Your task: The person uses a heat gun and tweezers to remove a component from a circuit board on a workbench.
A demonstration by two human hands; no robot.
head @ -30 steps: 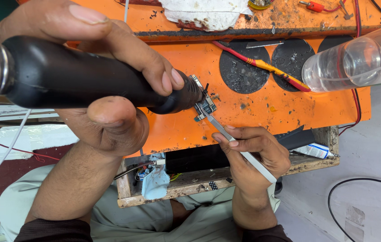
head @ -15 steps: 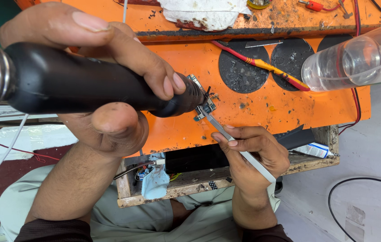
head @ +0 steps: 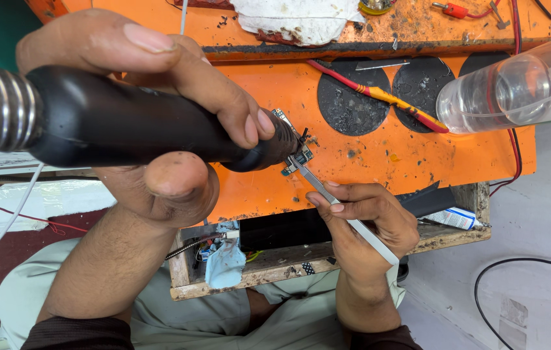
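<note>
My left hand [head: 158, 123] grips a thick black hot-air wand [head: 113, 123] with a ribbed metal collar at its left end. The wand's tip sits right over a small circuit board [head: 296, 155] lying on the orange work mat [head: 269, 84]. My right hand [head: 366, 223] holds slim metal tweezers [head: 337, 201] whose points touch the small board from below right. The wand hides part of the board.
A clear plastic tube [head: 515, 87] lies at the right edge. A red-and-yellow screwdriver [head: 379, 94] rests across two black round pads [head: 347, 100]. White rag [head: 295, 19] at the back. A wooden tray [head: 275, 266] with a dark phone sits near my lap. Cables trail on the floor.
The left hand and the wand have shifted very slightly; the tweezers stay on the board. Nothing else has moved.
</note>
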